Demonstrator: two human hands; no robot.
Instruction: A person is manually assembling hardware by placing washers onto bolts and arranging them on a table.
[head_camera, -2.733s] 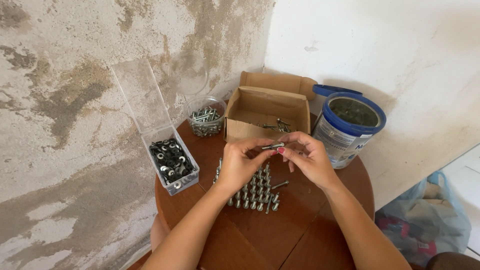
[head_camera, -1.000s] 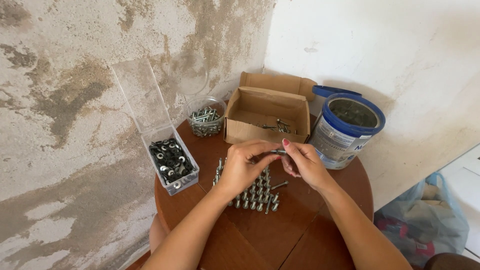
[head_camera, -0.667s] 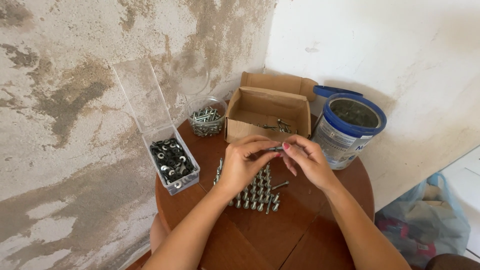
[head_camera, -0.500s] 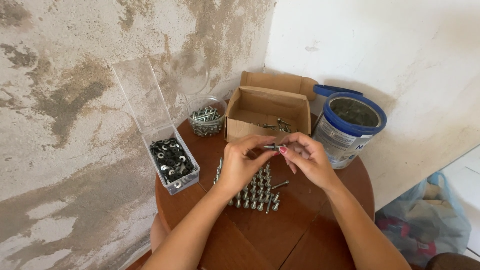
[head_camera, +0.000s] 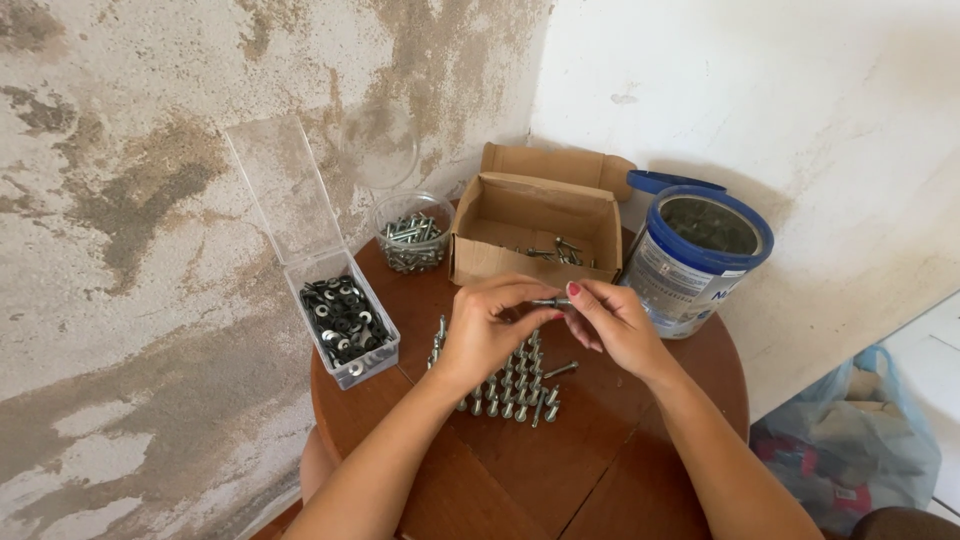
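Observation:
Over the middle of a small round wooden table (head_camera: 620, 450), my left hand (head_camera: 490, 330) and my right hand (head_camera: 615, 325) meet fingertip to fingertip. Between them they pinch a small metal bolt (head_camera: 550, 301), held level. Just below the hands, several bolts (head_camera: 510, 390) stand upright in rows on the tabletop, partly hidden by my left hand. One bolt (head_camera: 560, 370) lies loose beside the rows.
An open clear plastic box of dark washers (head_camera: 345, 320) sits at the table's left edge. A clear cup of bolts (head_camera: 410, 235), an open cardboard box (head_camera: 535, 230) and a blue-rimmed tin (head_camera: 700, 255) line the back. A plastic bag (head_camera: 850, 450) lies on the floor at right.
Both hands stay together over the rows of bolts, with only small shifts of the fingers around the held bolt. Nothing else on the table has moved.

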